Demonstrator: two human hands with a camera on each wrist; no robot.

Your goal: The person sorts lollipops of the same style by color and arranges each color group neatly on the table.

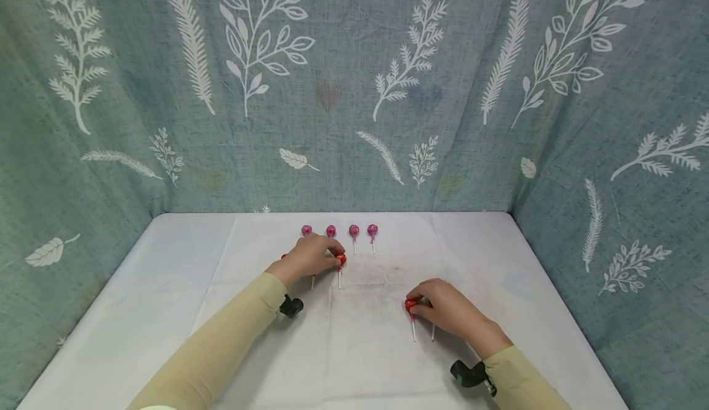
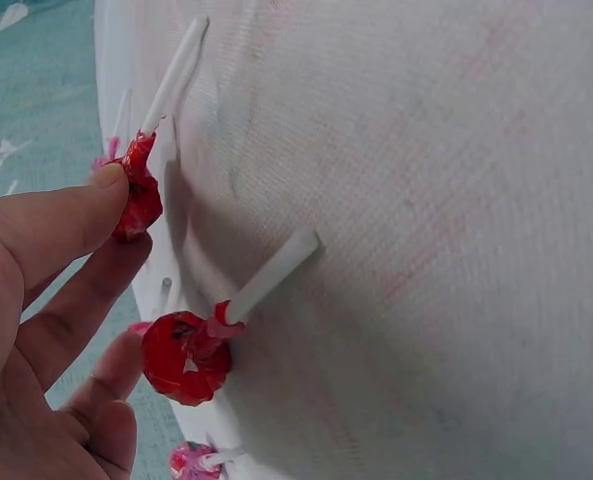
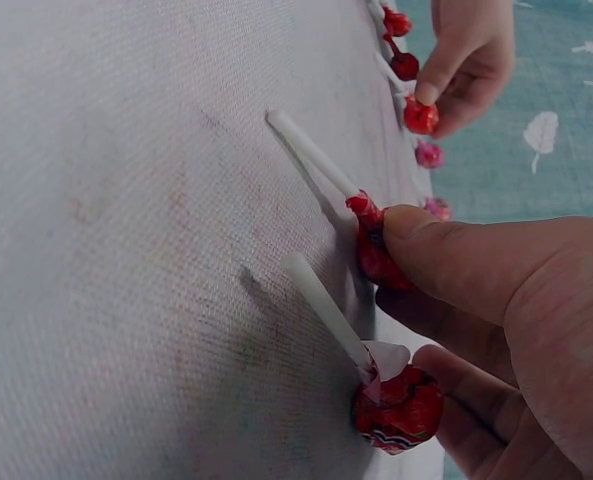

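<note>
My left hand [image 1: 311, 255] pinches a red-wrapped lollipop [image 2: 139, 195] between thumb and fingers, its white stick pointing toward me. Beside it, under that hand, lies another red lollipop [image 2: 186, 360], close to the lower fingers. Farther front and right, my right hand [image 1: 450, 308] pinches a red lollipop [image 3: 374, 250] by its wrapped head. A second red lollipop [image 3: 401, 408] lies next to that one, near the curled lower fingers; the hand hides its head in the head view. Behind the left hand, several pink lollipops [image 1: 354, 231] form a row, sticks toward me.
A white cloth [image 1: 354, 361] covers the table. A green-blue curtain [image 1: 343, 90] with white leaf prints hangs behind and along both sides. Dark wrist-camera mounts [image 1: 469, 373] stick out below each wrist.
</note>
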